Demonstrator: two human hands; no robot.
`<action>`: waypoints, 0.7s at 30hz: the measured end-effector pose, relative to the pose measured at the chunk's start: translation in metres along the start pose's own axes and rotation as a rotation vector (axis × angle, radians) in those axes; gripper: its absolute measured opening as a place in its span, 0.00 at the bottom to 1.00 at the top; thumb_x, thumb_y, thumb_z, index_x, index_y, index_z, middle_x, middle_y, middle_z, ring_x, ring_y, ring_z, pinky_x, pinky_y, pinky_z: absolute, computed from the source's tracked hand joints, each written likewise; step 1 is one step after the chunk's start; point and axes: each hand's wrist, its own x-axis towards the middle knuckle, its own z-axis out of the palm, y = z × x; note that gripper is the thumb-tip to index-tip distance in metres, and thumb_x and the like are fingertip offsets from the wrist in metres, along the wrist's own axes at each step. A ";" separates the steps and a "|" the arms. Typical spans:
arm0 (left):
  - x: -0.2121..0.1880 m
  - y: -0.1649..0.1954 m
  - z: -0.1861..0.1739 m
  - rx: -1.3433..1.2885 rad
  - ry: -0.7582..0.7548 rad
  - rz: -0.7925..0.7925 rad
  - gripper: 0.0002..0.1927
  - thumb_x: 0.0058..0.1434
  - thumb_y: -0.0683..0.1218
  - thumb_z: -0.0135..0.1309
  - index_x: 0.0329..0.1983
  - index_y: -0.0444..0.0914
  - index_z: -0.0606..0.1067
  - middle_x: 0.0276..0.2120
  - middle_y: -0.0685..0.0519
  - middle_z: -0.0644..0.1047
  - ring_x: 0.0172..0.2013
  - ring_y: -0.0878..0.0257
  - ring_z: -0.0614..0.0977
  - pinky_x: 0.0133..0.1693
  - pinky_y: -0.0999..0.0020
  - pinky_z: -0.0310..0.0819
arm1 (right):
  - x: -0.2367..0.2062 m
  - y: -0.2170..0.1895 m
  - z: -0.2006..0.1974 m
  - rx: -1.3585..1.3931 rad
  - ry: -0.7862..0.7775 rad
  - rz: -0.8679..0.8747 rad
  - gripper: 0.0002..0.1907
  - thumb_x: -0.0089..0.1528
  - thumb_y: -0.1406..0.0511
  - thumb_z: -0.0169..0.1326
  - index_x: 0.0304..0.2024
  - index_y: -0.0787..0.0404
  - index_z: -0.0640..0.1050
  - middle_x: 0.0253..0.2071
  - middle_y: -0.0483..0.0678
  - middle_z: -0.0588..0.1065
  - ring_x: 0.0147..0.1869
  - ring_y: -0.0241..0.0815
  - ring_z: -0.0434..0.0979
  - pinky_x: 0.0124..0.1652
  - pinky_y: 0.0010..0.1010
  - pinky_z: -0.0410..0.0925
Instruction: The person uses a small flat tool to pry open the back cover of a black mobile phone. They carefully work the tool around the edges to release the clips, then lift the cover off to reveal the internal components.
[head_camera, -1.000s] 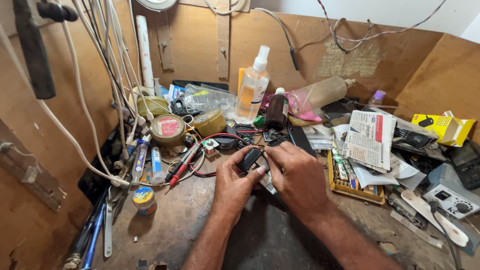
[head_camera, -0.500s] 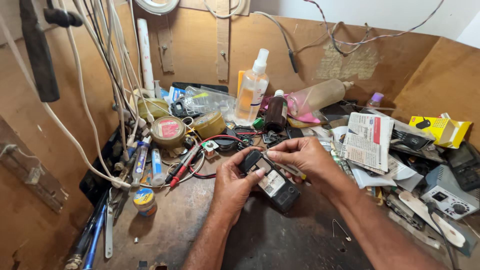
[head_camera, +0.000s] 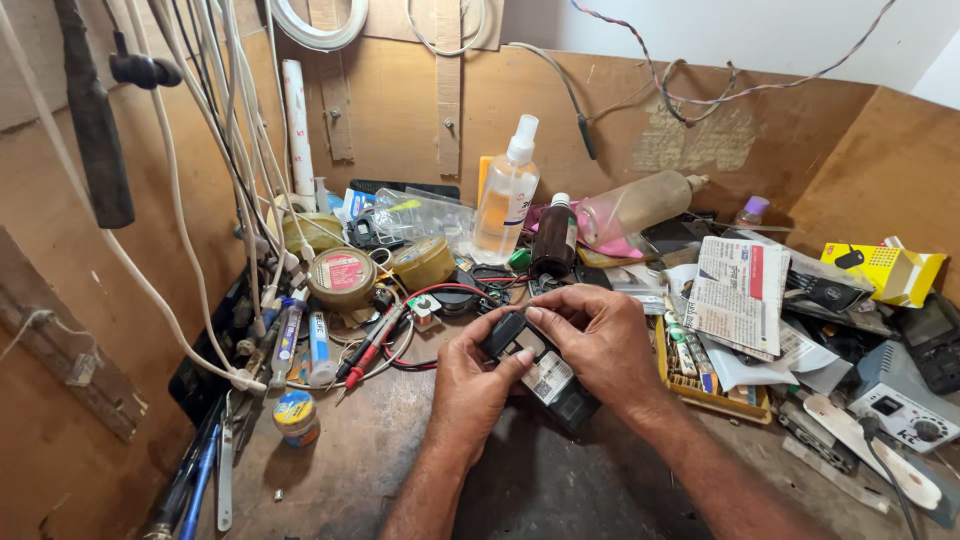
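Note:
My left hand (head_camera: 472, 378) and my right hand (head_camera: 600, 340) both grip a small black box-shaped device (head_camera: 545, 375) with a white label, held just above the worn wooden bench (head_camera: 380, 470). The left thumb presses on its upper end, and the right fingers curl over its top edge. Part of the device is hidden under both hands. Red and black probe leads (head_camera: 372, 345) lie just left of my left hand.
A clear spray bottle (head_camera: 505, 195), a dark brown bottle (head_camera: 553, 238) and round tins (head_camera: 342, 277) stand behind. White cables (head_camera: 215, 150) hang at left. A folded paper (head_camera: 738, 295), a yellow box (head_camera: 884, 270) and a grey meter (head_camera: 900, 400) crowd the right.
Both hands have turned the black device, and its labelled face shows more. My right hand moved off its lower part to its top edge.

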 end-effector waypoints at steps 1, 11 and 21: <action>0.000 0.000 0.000 0.006 0.001 0.002 0.26 0.55 0.33 0.59 0.59 0.34 0.75 0.42 0.52 0.82 0.38 0.67 0.84 0.38 0.72 0.83 | 0.000 -0.002 0.001 -0.010 0.002 0.000 0.08 0.59 0.67 0.63 0.39 0.63 0.86 0.30 0.45 0.84 0.31 0.29 0.81 0.30 0.23 0.73; 0.001 -0.004 0.000 0.119 0.039 0.004 0.24 0.55 0.34 0.60 0.57 0.34 0.75 0.41 0.53 0.82 0.37 0.68 0.83 0.35 0.73 0.81 | -0.012 -0.019 0.008 -0.407 0.113 -0.347 0.06 0.60 0.67 0.61 0.37 0.63 0.84 0.33 0.51 0.80 0.36 0.49 0.82 0.35 0.38 0.72; 0.004 -0.010 -0.003 0.019 0.014 0.093 0.27 0.55 0.32 0.60 0.61 0.31 0.75 0.44 0.53 0.82 0.41 0.70 0.83 0.42 0.75 0.82 | -0.017 -0.012 0.012 -0.685 0.088 -0.571 0.09 0.60 0.68 0.60 0.43 0.62 0.81 0.33 0.51 0.75 0.36 0.52 0.79 0.35 0.42 0.70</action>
